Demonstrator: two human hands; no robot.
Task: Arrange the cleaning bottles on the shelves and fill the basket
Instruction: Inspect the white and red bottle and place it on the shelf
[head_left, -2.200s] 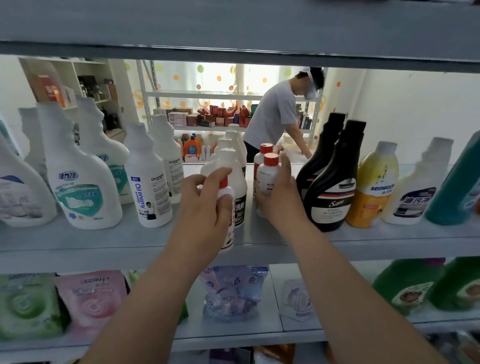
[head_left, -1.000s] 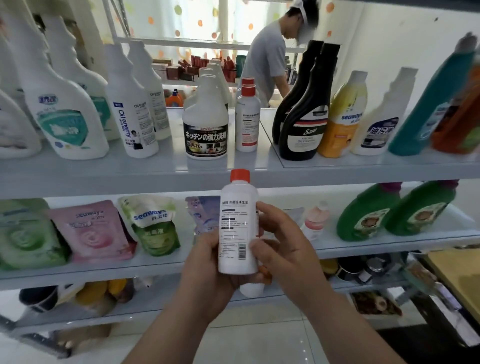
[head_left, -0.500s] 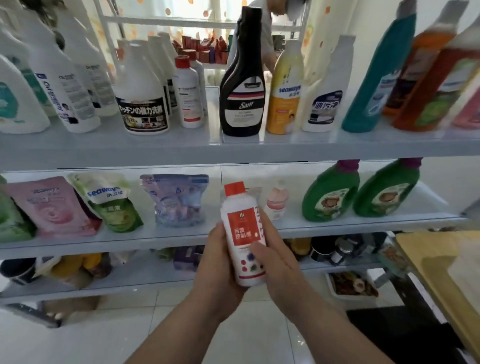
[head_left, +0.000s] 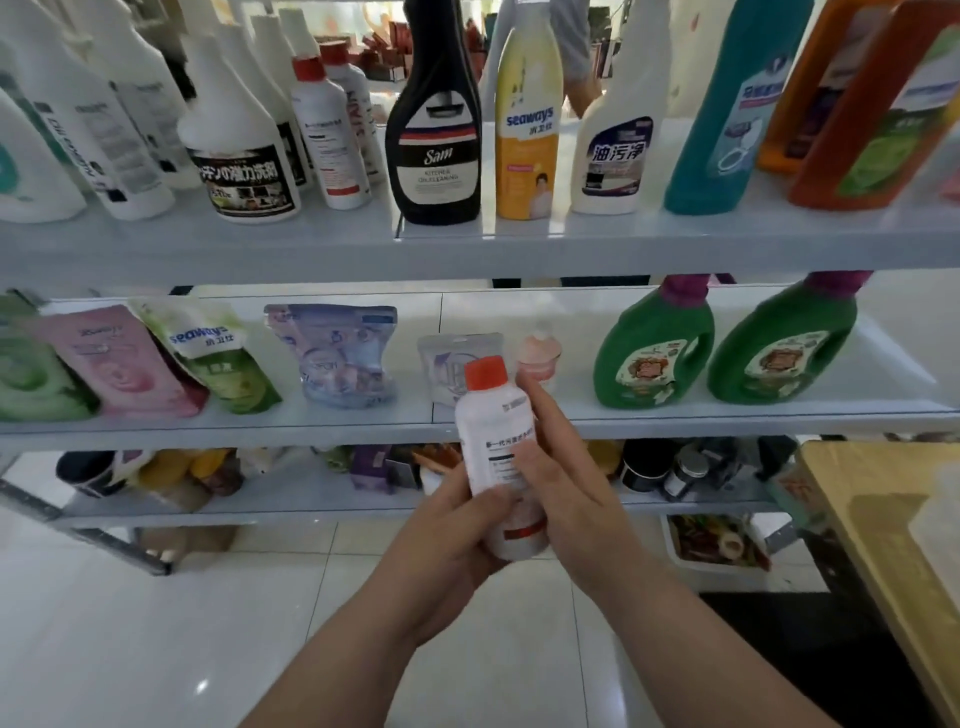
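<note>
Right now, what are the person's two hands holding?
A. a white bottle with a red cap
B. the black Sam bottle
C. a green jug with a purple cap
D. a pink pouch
A: the left hand and right hand both grip the white bottle with a red cap, held upright between them.

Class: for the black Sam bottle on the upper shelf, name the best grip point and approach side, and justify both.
Probably the slim neck, approached from the front. The black Sam bottle stands upright near the shelf edge; its wide body sits close beside the yellow bottle, while the neck is narrow enough to wrap.
</note>
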